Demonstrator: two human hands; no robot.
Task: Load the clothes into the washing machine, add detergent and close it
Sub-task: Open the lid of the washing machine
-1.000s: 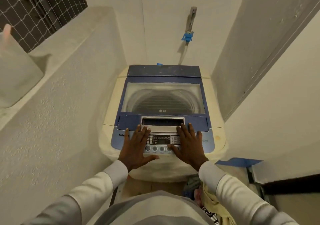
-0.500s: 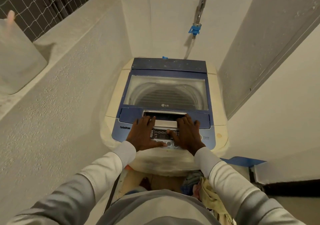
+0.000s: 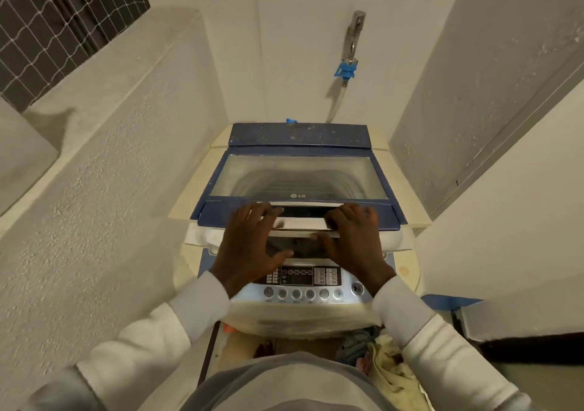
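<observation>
A cream top-loading washing machine (image 3: 202,186) with a blue, glass-windowed lid (image 3: 297,176) stands in a narrow alcove. The lid's front edge is raised a little, leaving a dark gap above the control panel (image 3: 303,279). My left hand (image 3: 249,246) and my right hand (image 3: 350,243) both grip the lid's silver handle (image 3: 300,222), fingers curled into its recess, thumbs under the edge. A heap of clothes (image 3: 388,363), yellow and blue among them, lies low at the right by my body. No detergent is visible.
Rough white walls close in on both sides. A tap with a blue hose fitting (image 3: 347,69) sits on the back wall above the machine. A ledge and netted window (image 3: 57,21) are at upper left. A dark gap runs along the lower right.
Both hands slid forward from the control panel onto the lid handle and took hold of it. The lid's front edge has lifted off the machine, uncovering the panel's buttons.
</observation>
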